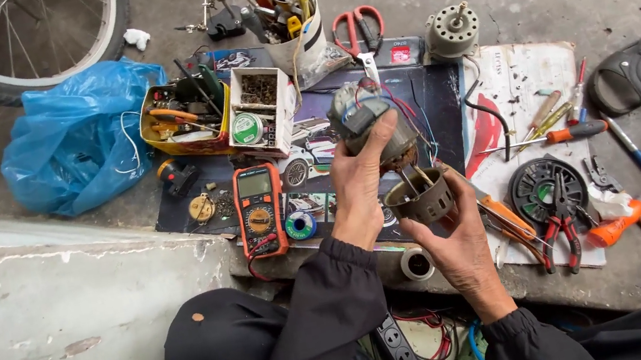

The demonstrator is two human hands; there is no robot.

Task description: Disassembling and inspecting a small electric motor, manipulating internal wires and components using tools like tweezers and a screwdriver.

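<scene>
Above a tool-strewn mat, the person's left hand (359, 191) grips a small motor (371, 126) upright, while the right hand (460, 248) holds its metal end cap (423, 199) just below, wires clear; orange multimeter (259, 209) lies left of them.

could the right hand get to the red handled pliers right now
Probably not yet: the right hand is wrapped around a grey metal cup. The red-handled pliers lie uncovered just beside it, so the path itself looks free.
</scene>
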